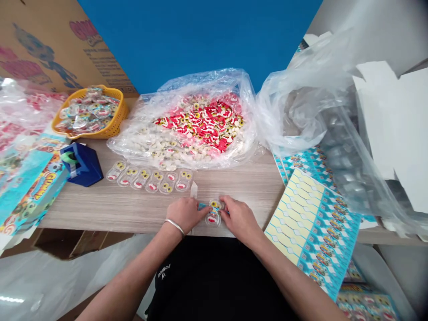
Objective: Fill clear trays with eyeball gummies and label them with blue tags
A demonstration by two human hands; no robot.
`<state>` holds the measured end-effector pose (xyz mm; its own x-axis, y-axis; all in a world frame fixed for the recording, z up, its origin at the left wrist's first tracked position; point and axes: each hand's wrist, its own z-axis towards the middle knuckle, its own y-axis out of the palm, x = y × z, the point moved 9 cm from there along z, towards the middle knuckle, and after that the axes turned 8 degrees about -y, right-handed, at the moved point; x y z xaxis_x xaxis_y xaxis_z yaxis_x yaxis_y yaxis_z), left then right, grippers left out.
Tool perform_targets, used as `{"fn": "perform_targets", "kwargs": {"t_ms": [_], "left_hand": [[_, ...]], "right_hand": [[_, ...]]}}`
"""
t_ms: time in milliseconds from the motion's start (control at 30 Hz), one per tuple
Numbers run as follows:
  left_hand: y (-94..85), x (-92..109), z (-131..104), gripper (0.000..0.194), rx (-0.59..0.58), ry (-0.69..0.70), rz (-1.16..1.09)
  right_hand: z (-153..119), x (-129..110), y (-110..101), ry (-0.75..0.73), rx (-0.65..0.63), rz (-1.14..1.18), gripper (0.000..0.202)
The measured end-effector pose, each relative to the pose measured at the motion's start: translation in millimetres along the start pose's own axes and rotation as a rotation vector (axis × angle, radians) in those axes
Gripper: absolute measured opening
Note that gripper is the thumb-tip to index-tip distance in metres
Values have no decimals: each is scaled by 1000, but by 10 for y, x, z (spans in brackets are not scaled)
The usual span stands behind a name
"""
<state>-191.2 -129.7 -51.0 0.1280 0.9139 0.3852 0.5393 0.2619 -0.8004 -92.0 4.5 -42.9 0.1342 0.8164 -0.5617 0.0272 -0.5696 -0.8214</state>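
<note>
A small clear blister pack (213,218) with gummy eyes and a red-and-white mouth lies at the table's front edge. A blue printed sticker label (216,209) crosses its middle. My left hand (183,213) is closed at the pack's left, its thumb on the label's end. At the right side, my right hand (240,219) pinches the pack's edge with thumb and fingers. Just past my left hand is a small whitish strip (194,190). A row of several similar filled blister packs (141,179) lies further left.
Behind stands a large clear bag (197,129) of loose gummy pieces. A yellow basket (117,122) of packs and a blue tape dispenser (85,165) are left. Sticker sheets (301,218) overhang the front edge at right, near a plastic bag of empty blisters (344,151).
</note>
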Motion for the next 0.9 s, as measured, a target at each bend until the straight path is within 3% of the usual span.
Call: {"fn": "perform_targets", "kwargs": {"t_ms": [100, 233, 300, 367, 467, 567, 733, 900], "left_hand": [[-55, -360, -238, 56, 37, -97, -36], [81, -907, -677, 61, -59, -233, -17], [245, -1117, -877, 57, -123, -336, -202], [463, -1206, -1008, 50, -163, -442, -587], [771, -1102, -1055, 51, -204, -511, -1155], [836, -978, -1046, 46, -165, -514, -1389], [495, -821, -1041, 37, -66, -437, -1438], [212, -328, -905, 33, -192, -268, -1481]], "right_hand": [[-64, -168, 126, -22, -66, -41, 23], [-117, -400, 325, -64, -115, -50, 18], [-122, -498, 398, -80, -138, -48, 18], [-118, -591, 458, -100, -173, -31, 18], [-110, -700, 523, -137, -229, 9, 19], [-120, -697, 515, -135, -226, 121, 21], [-234, -392, 420, 59, -179, 692, 29], [-302, -194, 172, 102, -72, 1106, 27]]}}
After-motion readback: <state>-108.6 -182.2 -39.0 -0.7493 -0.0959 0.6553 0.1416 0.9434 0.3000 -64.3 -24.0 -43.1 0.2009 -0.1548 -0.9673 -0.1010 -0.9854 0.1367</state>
